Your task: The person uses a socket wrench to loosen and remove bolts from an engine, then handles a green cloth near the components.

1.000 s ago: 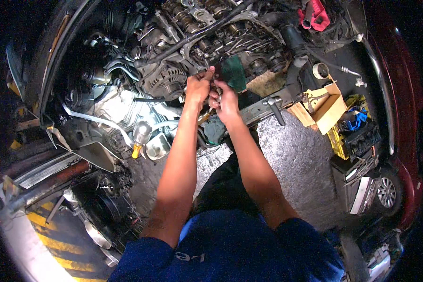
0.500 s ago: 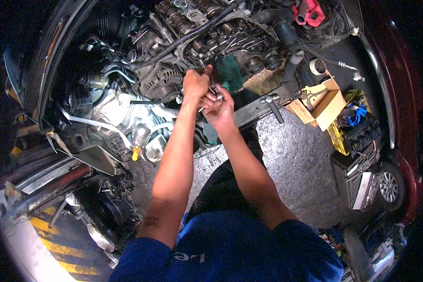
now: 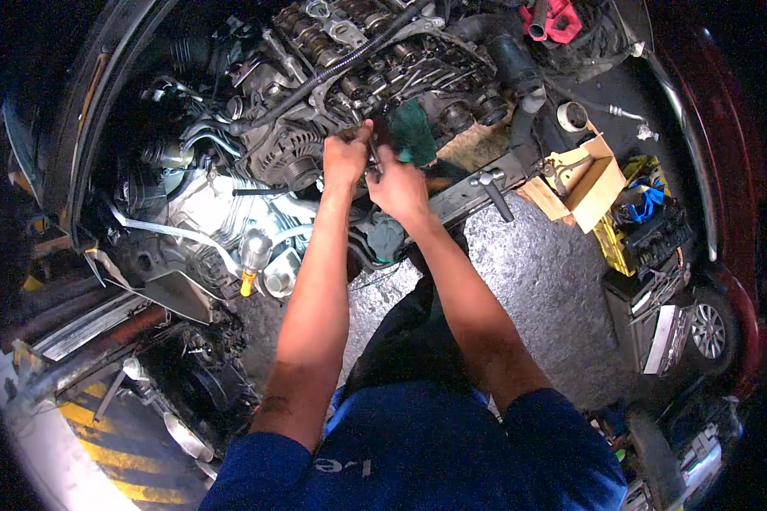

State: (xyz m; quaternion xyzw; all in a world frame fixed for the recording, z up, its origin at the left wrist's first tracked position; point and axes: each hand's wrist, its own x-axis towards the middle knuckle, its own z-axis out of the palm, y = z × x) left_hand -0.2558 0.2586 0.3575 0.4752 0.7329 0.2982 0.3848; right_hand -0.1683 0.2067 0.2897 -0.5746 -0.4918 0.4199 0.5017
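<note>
My left hand (image 3: pixel 344 162) is closed at the near side of a partly dismantled car engine (image 3: pixel 383 64), beside the ribbed alternator (image 3: pixel 283 160). Its thumb and forefinger point toward the engine, and what they grip is too small to make out. Close on its right, my right hand (image 3: pixel 399 186) has its back turned up and its fingers curled inward. A narrow dark gap with a bit of metal lies between the two hands. Just beyond the right hand, a green cloth (image 3: pixel 412 132) hangs against the engine.
A ratchet-like tool with a dark handle (image 3: pixel 496 194) rests on the front crossbar (image 3: pixel 460 200). Right of it sit an open cardboard box (image 3: pixel 590 183), a tape roll (image 3: pixel 573 117) and a yellow toolbox (image 3: pixel 615 243). A lit work lamp (image 3: pixel 254 251) stands at left, near hoses.
My right hand has turned from palm up, with a shiny metal piece at its fingers, to back up. My left hand has shifted slightly left.
</note>
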